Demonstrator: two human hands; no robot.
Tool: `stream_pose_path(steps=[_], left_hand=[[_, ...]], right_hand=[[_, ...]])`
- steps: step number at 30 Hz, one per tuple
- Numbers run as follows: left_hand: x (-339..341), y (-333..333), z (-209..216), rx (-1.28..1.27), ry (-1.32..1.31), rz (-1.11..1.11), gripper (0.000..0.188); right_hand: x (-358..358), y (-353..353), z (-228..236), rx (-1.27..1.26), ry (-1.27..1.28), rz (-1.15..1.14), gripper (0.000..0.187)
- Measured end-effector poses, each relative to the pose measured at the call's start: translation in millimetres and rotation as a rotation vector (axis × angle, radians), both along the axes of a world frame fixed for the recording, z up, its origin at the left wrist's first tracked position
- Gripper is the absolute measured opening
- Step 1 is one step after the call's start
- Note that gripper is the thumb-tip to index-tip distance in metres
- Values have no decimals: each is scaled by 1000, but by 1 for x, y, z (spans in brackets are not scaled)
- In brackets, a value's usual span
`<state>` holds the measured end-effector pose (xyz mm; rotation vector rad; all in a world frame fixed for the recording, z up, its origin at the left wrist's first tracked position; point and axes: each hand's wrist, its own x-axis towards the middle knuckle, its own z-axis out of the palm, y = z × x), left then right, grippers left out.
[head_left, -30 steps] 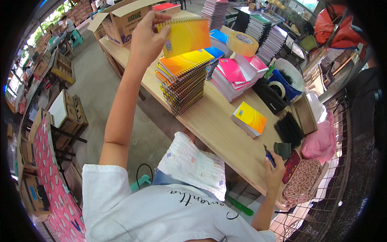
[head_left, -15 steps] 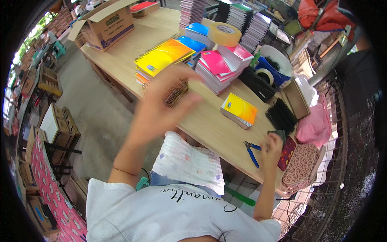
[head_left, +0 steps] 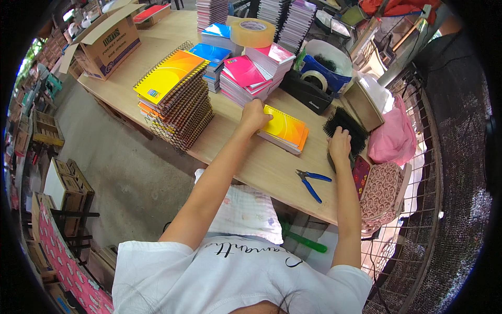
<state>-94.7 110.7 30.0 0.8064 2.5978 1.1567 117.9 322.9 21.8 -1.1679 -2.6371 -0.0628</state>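
My left hand (head_left: 254, 115) is closed on the left end of a small yellow-orange notebook (head_left: 284, 125), thumb on its cover. This notebook tops a short stack on the table, slightly askew from the ones beneath. At the right, my right hand (head_left: 340, 142) has its fingers bent at the near edge of a bunch of black spiral coils (head_left: 349, 125); what lies between the fingertips is hidden. Blue-handled cutters (head_left: 314, 184) lie with handles spread, left of my right forearm. A tall stack of yellow spiral notebooks (head_left: 175, 99) stands left of my left hand.
Pink notebooks (head_left: 246, 71), blue notebooks (head_left: 210, 52) and a wide tape roll (head_left: 252, 32) stand farther back. A black tape dispenser (head_left: 307, 94) is behind the small stack. A cardboard box (head_left: 108, 47) sits far left; a patterned pouch (head_left: 386, 191) and pink bag (head_left: 395, 133) are right.
My left hand has moved from above the tall stack to the small yellow notebook. My right hand has shifted from beside the cutters to the black coils. The view has shifted.
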Motion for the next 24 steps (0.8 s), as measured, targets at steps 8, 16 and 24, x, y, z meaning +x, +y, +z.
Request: stream_pose_path(steps=[8, 16, 24], left_hand=[[52, -63, 30, 652, 251, -29, 55], [87, -122, -22, 498, 213, -289, 36], [97, -102, -36, 627, 82, -194, 17]], right_hand=[[26, 27, 16, 320, 267, 272, 21], [28, -8, 81, 122, 455, 682, 28], [46, -130, 42, -694, 571, 599, 17]])
